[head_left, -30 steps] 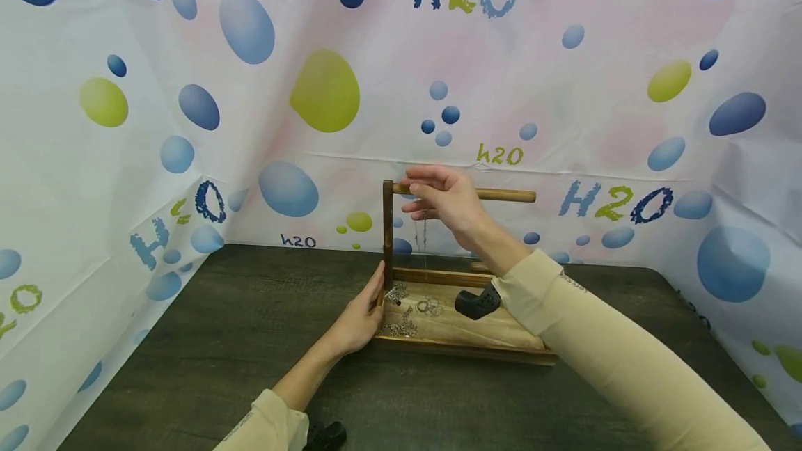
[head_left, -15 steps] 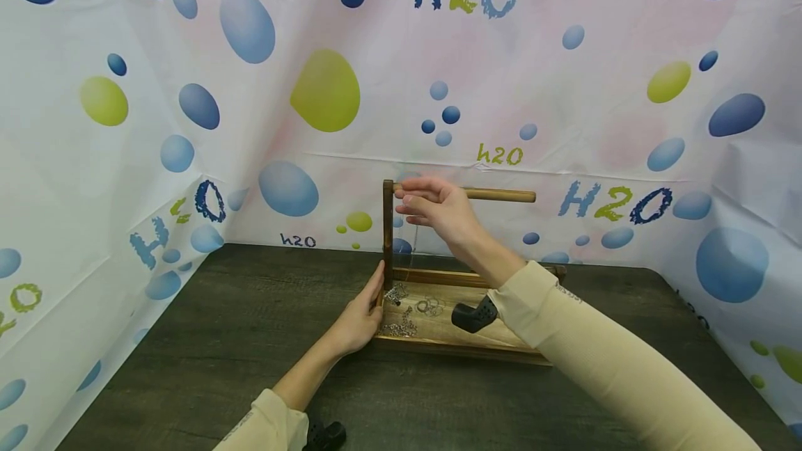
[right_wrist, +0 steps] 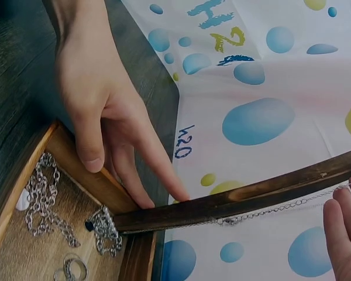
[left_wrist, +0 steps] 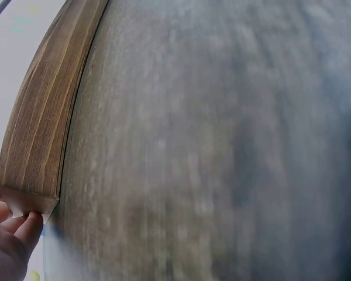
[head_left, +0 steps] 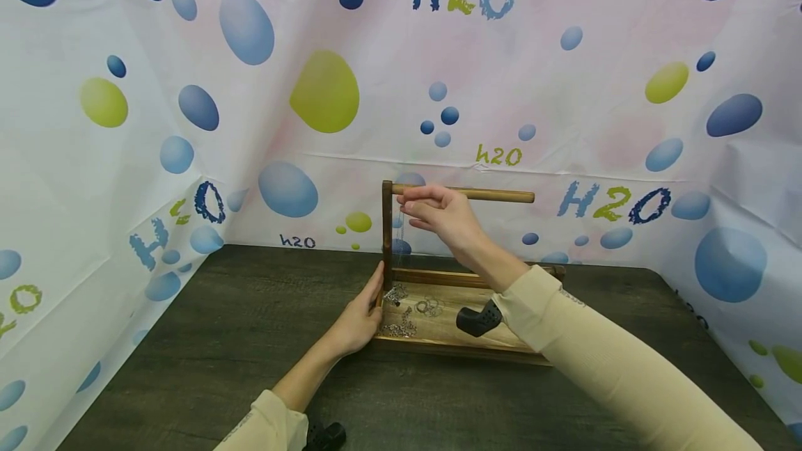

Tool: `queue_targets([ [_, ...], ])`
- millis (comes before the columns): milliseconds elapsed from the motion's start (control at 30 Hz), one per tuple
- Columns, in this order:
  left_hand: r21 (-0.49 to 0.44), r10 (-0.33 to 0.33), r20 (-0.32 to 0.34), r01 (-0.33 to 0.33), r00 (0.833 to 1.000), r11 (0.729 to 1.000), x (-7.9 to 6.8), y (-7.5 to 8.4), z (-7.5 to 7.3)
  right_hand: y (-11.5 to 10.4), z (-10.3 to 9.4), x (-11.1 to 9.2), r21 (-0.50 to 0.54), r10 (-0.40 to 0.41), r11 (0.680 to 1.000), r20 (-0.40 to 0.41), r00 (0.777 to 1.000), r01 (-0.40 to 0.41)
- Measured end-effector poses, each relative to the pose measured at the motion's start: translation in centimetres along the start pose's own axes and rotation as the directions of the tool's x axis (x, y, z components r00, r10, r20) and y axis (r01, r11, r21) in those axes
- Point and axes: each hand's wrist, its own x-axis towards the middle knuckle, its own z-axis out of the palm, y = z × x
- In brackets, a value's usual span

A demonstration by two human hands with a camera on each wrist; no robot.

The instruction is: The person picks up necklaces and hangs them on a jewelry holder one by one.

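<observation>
A wooden jewelry stand has a tray (head_left: 464, 349), an upright post (head_left: 387, 235) at its left end and a bar (head_left: 501, 196) reaching right from the top. My right hand (head_left: 441, 218) is up at the bar's left part, pinching a thin silver necklace (right_wrist: 257, 211) in its fingertips. The necklace runs down along the post, its clasp partway. My left hand (head_left: 354, 322) rests against the tray's left end with straight fingers, their tips by the foot of the post; its thumb lies at the tray's wall (right_wrist: 85, 175).
Silver chains (right_wrist: 47, 202) lie heaped in the tray's left part, with several rings (head_left: 429, 307) beside them. The stand is on a dark wooden table (head_left: 250, 339). Behind it hangs a white curtain (head_left: 539, 75) with coloured drops.
My right hand has moved a little left and down along the bar, carrying the hanging necklace closer to the post. The left hand and the stand have stayed where they were.
</observation>
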Motion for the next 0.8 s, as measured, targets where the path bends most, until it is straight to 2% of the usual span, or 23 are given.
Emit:
queue_targets([
  [200, -0.003, 0.000, 0.002, 0.000, 1.000, 1.000, 0.0, 0.0, 0.0, 0.1, -0.5, -0.5, -0.021, 0.021, 1.000, 0.001, 1.000, -0.021],
  [333, 0.002, 0.003, 0.000, -0.003, 1.000, 1.000, -0.1, 0.1, 0.0, 0.5, -0.6, -1.1, 0.001, 0.036, 0.999, 0.014, 0.999, -0.036],
  [533, 0.020, 0.017, -0.006, -0.016, 1.000, 1.000, -0.1, 0.2, -0.1, 1.8, -0.4, -1.9, 0.005, 0.040, 0.999, 0.054, 0.998, -0.040],
  [800, 0.023, 0.033, -0.007, -0.033, 0.999, 0.999, -0.1, 0.2, -0.1, 3.9, 0.8, -3.4, -0.035, 0.109, 0.994, 0.112, 0.988, -0.105],
])
